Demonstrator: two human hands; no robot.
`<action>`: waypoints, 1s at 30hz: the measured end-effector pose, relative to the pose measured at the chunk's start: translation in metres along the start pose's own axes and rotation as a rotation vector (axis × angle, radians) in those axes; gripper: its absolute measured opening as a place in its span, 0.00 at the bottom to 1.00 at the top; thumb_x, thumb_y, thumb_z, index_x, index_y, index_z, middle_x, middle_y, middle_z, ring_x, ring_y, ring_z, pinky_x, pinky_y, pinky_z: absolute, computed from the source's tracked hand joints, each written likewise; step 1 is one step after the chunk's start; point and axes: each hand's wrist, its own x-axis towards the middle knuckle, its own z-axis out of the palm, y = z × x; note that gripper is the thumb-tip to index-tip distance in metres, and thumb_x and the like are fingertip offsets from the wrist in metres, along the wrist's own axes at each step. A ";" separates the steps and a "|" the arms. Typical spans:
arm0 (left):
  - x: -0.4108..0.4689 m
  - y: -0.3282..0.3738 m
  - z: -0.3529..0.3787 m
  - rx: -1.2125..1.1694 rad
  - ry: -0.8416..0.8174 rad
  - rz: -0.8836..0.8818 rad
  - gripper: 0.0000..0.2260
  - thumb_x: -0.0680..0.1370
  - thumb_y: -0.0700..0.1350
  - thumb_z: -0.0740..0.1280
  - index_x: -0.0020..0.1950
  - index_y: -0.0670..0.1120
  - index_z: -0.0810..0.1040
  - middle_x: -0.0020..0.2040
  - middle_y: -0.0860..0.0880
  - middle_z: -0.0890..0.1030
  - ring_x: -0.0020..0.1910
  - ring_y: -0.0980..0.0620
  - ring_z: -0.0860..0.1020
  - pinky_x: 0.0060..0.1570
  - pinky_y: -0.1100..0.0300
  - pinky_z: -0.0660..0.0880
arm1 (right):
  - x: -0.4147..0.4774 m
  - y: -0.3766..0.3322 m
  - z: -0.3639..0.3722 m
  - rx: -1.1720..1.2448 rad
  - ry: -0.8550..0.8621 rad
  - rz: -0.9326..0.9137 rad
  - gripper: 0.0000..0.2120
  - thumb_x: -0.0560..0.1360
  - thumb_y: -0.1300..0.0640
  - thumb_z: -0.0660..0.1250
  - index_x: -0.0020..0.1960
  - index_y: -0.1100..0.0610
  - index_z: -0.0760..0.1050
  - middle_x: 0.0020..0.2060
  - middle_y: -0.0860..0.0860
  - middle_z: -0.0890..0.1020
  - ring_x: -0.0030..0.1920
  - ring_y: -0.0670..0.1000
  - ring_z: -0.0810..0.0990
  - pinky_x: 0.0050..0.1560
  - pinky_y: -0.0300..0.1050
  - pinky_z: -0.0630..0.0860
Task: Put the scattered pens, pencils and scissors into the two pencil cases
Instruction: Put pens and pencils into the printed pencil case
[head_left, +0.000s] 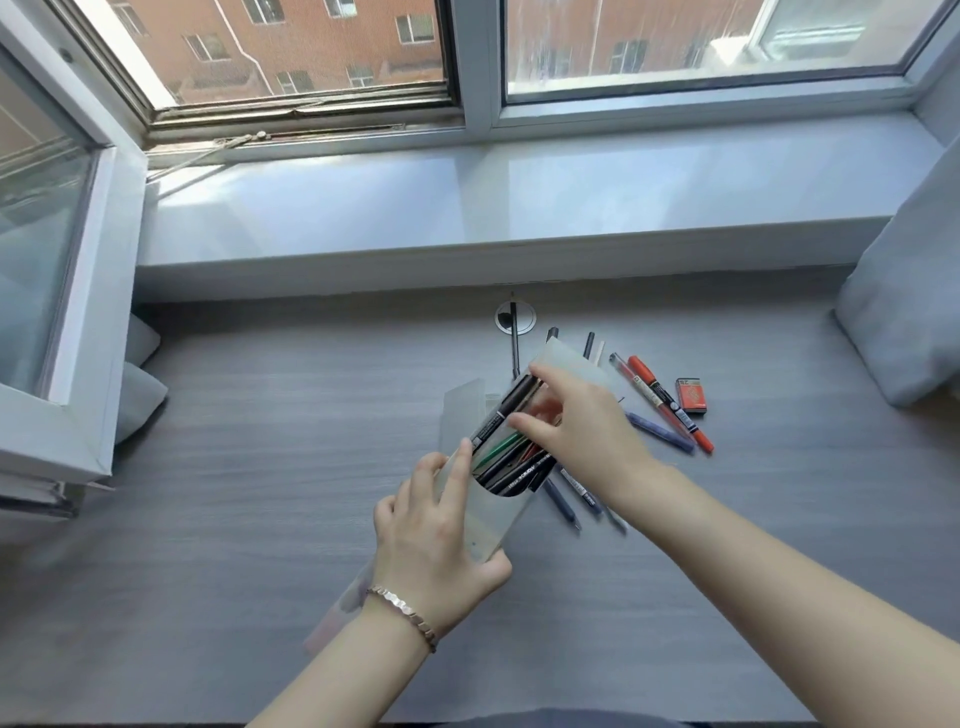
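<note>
head view: only angle here
left hand (431, 525): wrapped round the near end of the frosted pencil case (498, 467), held tilted just off the surface (234, 519)
right hand (576, 421): fingers pinched at the pens in the case mouth, probably on one, bit blurry
case long axis: near-left to far-right
loose pens (660, 400): just right of the case, nearer the right hand

Most likely a home study corner or dormitory room, not a workshop or shop. Grey wood-grain desk (234, 467) pushed against a deep white windowsill (467, 208), with a round cable grommet (514, 316) set into the desktop. Casement window (52, 260) swung inward on the left, grey curtain (904, 291) hanging at the right, brick apartment block (311, 41) outside. Loose pens (670, 405) and an eraser (691, 396) scattered about.
</note>
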 end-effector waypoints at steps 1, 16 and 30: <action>0.000 -0.001 0.000 -0.012 0.002 -0.005 0.41 0.54 0.59 0.58 0.66 0.48 0.66 0.52 0.45 0.78 0.49 0.46 0.80 0.41 0.51 0.75 | 0.000 0.001 0.000 -0.052 0.012 -0.044 0.19 0.72 0.55 0.70 0.61 0.59 0.74 0.38 0.52 0.82 0.35 0.47 0.74 0.46 0.42 0.74; -0.005 -0.010 0.002 -0.071 -0.121 0.009 0.40 0.58 0.60 0.59 0.71 0.64 0.55 0.63 0.49 0.65 0.62 0.49 0.70 0.57 0.55 0.64 | 0.013 0.036 -0.013 -0.272 -0.127 0.019 0.31 0.73 0.49 0.68 0.71 0.51 0.60 0.68 0.52 0.68 0.65 0.53 0.70 0.61 0.46 0.69; -0.011 -0.017 0.010 -0.105 -0.135 0.065 0.36 0.54 0.59 0.60 0.63 0.56 0.69 0.56 0.43 0.76 0.47 0.42 0.79 0.42 0.50 0.78 | 0.032 0.067 -0.016 0.510 0.269 0.427 0.11 0.77 0.55 0.62 0.57 0.59 0.73 0.50 0.56 0.78 0.50 0.57 0.78 0.55 0.59 0.77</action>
